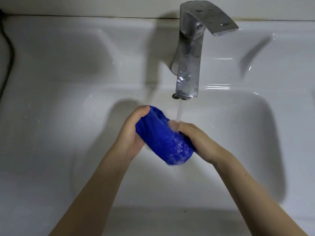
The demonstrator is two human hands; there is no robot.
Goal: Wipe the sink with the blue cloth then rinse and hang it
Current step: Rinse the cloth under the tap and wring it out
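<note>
A bunched blue cloth (163, 140) is held over the white sink basin (247, 133), wet and foamy at its lower end. My left hand (131, 133) grips its left side, thumb curled over the top. My right hand (192, 137) clasps its right side. Water streams from the metal tap (189, 62) and lands on my right fingers and the cloth's upper edge. The underside of the cloth and most fingertips are hidden.
The tap lever (216, 19) points right at the back. An overflow hole (175, 96) sits under the spout. A shallow soap recess (68, 51) lies on the left ledge. A dark cable (7, 46) runs down the far left edge.
</note>
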